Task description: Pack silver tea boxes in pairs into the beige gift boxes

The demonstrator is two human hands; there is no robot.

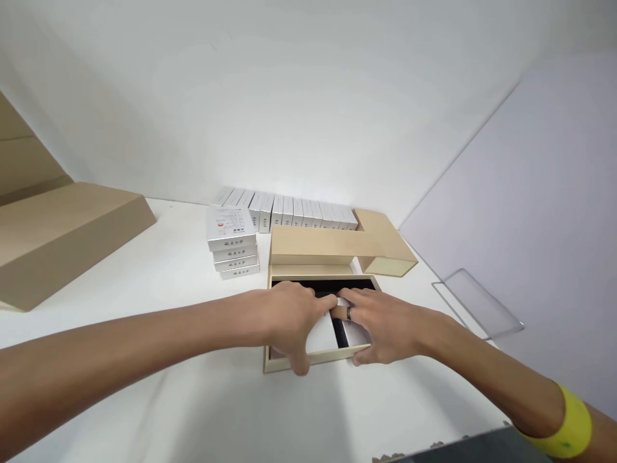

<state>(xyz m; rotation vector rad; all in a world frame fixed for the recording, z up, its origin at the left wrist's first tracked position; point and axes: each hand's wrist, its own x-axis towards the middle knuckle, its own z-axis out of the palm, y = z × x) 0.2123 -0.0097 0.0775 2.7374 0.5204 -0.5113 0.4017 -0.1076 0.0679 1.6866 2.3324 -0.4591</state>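
Observation:
In front of me lies an open beige gift box [289, 364] with a dark inside. Two white packs rest in it, a left one [322, 337] and a right one [357, 333], with a dark gap between them. My left hand [292, 315] is over the left side, its index finger reaching towards the gap and its thumb spread over the front rim. Stretched across the right pack are the fingers of my right hand [380, 321], which wears a ring; its thumb is at the front rim. Some left fingertips are hidden. The box's raised lid [322, 243] stands behind.
Behind the lid, several white boxes [294, 209] stand in a row along the wall. A small stack of white boxes [232, 228] is left of it. Large beige boxes [72, 218] stand far left, a beige sleeve [385, 235] back right. A clear frame [482, 308] lies right.

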